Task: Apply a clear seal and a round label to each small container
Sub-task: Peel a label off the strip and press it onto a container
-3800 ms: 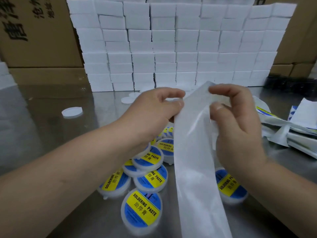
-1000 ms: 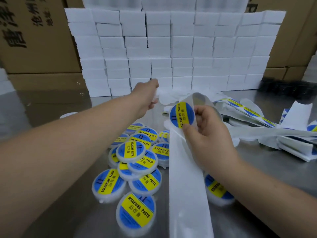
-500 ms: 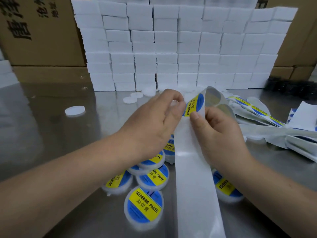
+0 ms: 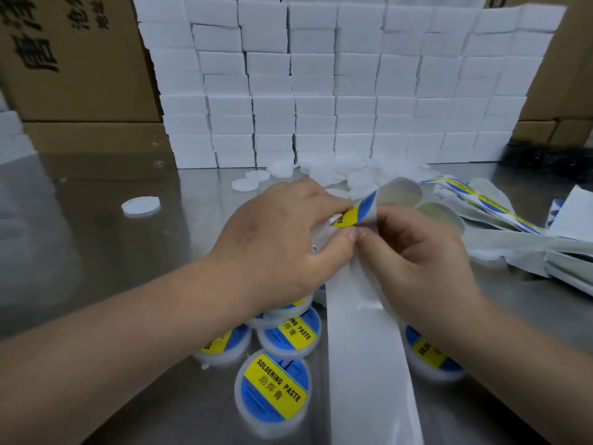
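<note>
The left hand [image 4: 282, 239] curls its forefinger and thumb round a small pale thing, seemingly an unlabelled container [image 4: 323, 229]; only a translucent sliver of it shows. The right hand [image 4: 417, 255] pinches the backing strip [image 4: 365, 348] between thumb and bent fingers, where the strip folds back over itself. The two thumbs touch tip to tip.

At that fold, between the hands, the round label [image 4: 356, 212] is partly lifted from the strip. It is glossy, with a blue ground and a yellow band, and its edge meets the left forefinger tip.

The strip is a smooth, waxy white paper ribbon with straight edges. It runs down between the forearms and off the bottom of the view, and round bare patches [image 4: 401, 192] show behind the fold.

Labelled containers [image 4: 272, 390] lie on the table under and beside the wrists. They are low, round tubs of frosted plastic, and the nearest reads SOLDERING PASTE. One more [image 4: 430, 358] sits right of the strip, half under the right forearm.

The table [image 4: 96, 258] is brushed steel, dully reflective. Its left half is open except for one white round lid [image 4: 140, 206].

Plain white discs [image 4: 349, 175] are heaped at the foot of a wall of white rectangular boxes [image 4: 321, 91], which closes the far edge. Brown cardboard cartons [image 4: 73, 59] flank the wall. On the right, limp spent strips [image 4: 519, 248] crowd the surface.
</note>
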Demonstrator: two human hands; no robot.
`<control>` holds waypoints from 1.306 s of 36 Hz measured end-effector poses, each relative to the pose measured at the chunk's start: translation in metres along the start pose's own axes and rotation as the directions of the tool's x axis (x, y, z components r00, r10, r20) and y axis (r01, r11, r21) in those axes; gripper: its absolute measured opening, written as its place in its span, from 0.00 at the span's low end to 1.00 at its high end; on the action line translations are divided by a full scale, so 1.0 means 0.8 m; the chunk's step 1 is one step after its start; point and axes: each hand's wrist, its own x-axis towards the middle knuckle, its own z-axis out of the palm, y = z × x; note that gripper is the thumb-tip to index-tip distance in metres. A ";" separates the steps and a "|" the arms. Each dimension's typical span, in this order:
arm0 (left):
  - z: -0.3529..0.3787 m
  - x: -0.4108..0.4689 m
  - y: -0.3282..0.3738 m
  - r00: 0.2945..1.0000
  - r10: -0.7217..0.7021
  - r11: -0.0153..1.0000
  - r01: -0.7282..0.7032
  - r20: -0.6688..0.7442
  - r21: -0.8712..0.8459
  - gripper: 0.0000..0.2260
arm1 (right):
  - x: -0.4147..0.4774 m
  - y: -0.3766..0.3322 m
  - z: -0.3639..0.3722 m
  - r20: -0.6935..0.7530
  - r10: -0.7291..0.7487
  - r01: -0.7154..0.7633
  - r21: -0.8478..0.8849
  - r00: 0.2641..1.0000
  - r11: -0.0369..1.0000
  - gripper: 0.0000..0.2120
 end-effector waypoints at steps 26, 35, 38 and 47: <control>-0.024 0.030 -0.055 0.890 -0.390 0.920 0.365 -0.237 -0.143 0.14 | 0.003 0.001 -0.004 -0.061 -0.129 0.117 -0.173 0.990 0.978 0.31; -0.017 0.022 -0.041 0.926 -0.275 0.960 0.249 -0.258 -0.132 0.10 | 0.008 -0.009 -0.010 -0.115 -0.361 0.291 -0.397 0.925 0.871 0.30; -0.015 0.021 -0.043 0.932 -0.257 0.965 0.232 -0.254 -0.123 0.10 | 0.010 -0.011 -0.013 -0.077 -0.418 0.333 -0.483 0.905 0.810 0.28; -0.013 0.016 -0.035 0.953 -0.120 0.993 0.113 -0.278 -0.040 0.17 | 0.006 -0.007 -0.012 -0.037 -0.058 0.050 -0.196 0.998 0.979 0.12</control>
